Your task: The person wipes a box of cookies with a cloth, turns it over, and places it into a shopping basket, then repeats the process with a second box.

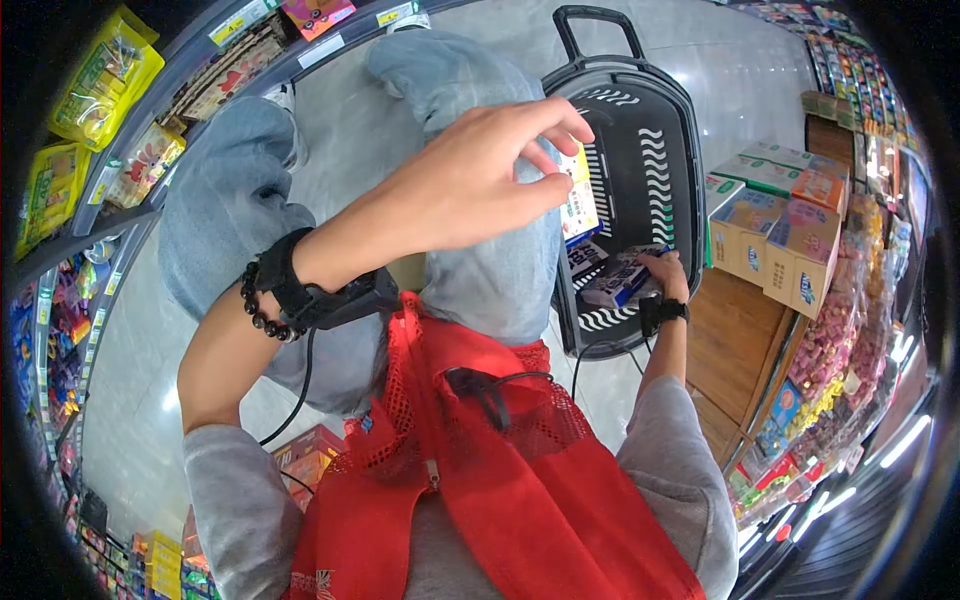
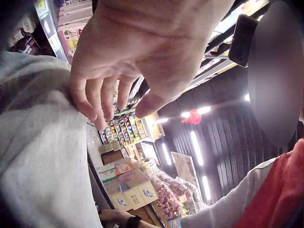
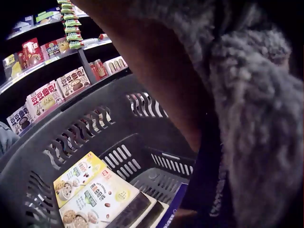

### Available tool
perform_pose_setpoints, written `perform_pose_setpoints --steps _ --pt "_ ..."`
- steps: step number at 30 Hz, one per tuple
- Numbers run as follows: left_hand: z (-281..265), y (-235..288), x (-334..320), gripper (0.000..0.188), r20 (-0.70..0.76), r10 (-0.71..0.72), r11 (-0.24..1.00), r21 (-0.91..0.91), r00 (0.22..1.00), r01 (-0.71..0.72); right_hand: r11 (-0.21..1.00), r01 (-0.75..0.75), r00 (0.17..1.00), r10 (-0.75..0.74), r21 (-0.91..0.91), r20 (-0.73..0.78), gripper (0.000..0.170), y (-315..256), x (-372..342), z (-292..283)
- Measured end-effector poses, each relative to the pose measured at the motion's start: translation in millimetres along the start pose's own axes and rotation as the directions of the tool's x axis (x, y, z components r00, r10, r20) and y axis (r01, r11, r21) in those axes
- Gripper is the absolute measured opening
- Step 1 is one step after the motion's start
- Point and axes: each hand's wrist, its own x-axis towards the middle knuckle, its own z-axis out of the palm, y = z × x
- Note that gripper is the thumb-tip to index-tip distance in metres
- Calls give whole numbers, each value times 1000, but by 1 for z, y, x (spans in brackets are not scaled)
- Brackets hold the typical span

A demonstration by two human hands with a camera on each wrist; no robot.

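My left hand (image 1: 490, 180) hangs above the knee beside a black basket (image 1: 683, 150), its fingers loosely bent and nothing in them; the left wrist view shows the same empty hand (image 2: 142, 52). Beyond its fingertips, a yellow-and-white box (image 1: 580, 212) stands in the basket. Inside the basket's near right part, my right hand (image 1: 668, 272) grips the edge of a dark printed box (image 1: 622, 280). In the right wrist view, yellow-and-white boxes (image 3: 97, 202) lie in the basket (image 3: 88, 128) beside a dark blue box (image 3: 176, 204); the right hand is mostly hidden in shadow there.
Cartons (image 1: 790, 240) are stacked on a wooden stand (image 1: 740, 335) right of the basket, with bagged goods (image 1: 835, 350) beside them. Shelves with yellow packs (image 1: 105, 80) run along the left. Bent legs in jeans (image 1: 480, 90) are between the shelves and the basket.
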Motion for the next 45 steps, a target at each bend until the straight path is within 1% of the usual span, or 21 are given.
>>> perform_pose_setpoints --steps 3,4,6,8,10,11,14,15,18,19,22,23,25,31,33,35,37,39,40,42,45 --pt "1 1 -2 33 15 2 1000 14 1000 -2 968 200 980 -197 152 -38 78 -4 -3 3" --pt "0 0 -2 33 13 9 1000 27 1000 -10 945 130 989 -146 300 29 76 -6 -5 1" --pt "0 -2 -3 32 5 20 998 51 1000 -20 833 -40 980 -75 551 184 72 -10 -7 -3" --pt "-1 -1 -3 32 0 21 999 48 1000 -21 755 -70 975 -88 652 206 59 4 15 5" --pt "0 -2 -2 31 5 28 998 47 1000 -28 755 -36 982 -95 655 163 58 -8 1 -5" --pt "0 -2 -2 31 10 36 998 48 999 -36 795 -27 983 -88 606 160 74 5 18 0" --pt "2 -3 -3 31 13 56 997 58 998 -57 921 -45 992 -3 386 124 85 3 22 5" --pt "1 -3 -3 31 10 62 996 64 998 -63 911 57 996 -81 409 43 89 45 67 36" --pt "0 -3 -5 30 4 56 995 82 998 -57 941 -81 981 16 327 196 76 30 57 43" --pt "0 -3 -5 30 2 57 995 82 998 -57 889 -32 943 -124 456 309 59 -7 6 24" --pt "0 -4 -5 30 0 63 994 89 998 -62 868 15 916 -211 496 341 49 -8 11 48" --pt "1 -5 -5 30 -1 66 993 95 998 -66 936 -28 934 -101 352 342 55 -10 13 49" --pt "2 -6 -4 30 3 69 993 97 998 -69 953 -33 933 -79 301 352 58 -10 17 62" --pt "1 -7 -5 30 9 91 988 127 996 -92 933 -42 898 -122 358 423 64 17 55 120" --pt "1 -8 -5 31 8 98 985 143 995 -98 921 -52 898 -126 387 421 67 22 65 133" --pt "1 -8 -5 30 0 100 984 146 995 -99 869 -10 930 -173 495 323 75 2 42 129" --pt "1 -6 -5 29 11 104 981 164 995 -104 832 -3 936 -192 555 294 82 2 48 136" --pt "0 -4 -4 27 37 107 974 196 994 -112 819 -38 921 -194 573 338 89 28 95 162" --pt "0 -4 -4 26 48 108 973 199 993 -116 863 -44 923 -158 503 352 90 16 82 149" --pt "0 -3 -5 25 65 110 971 205 992 -121 935 -54 925 -86 350 371 92 -30 38 105" --pt "0 -6 -5 25 66 135 966 214 989 -146 895 -13 862 -216 447 458 93 -24 59 105"
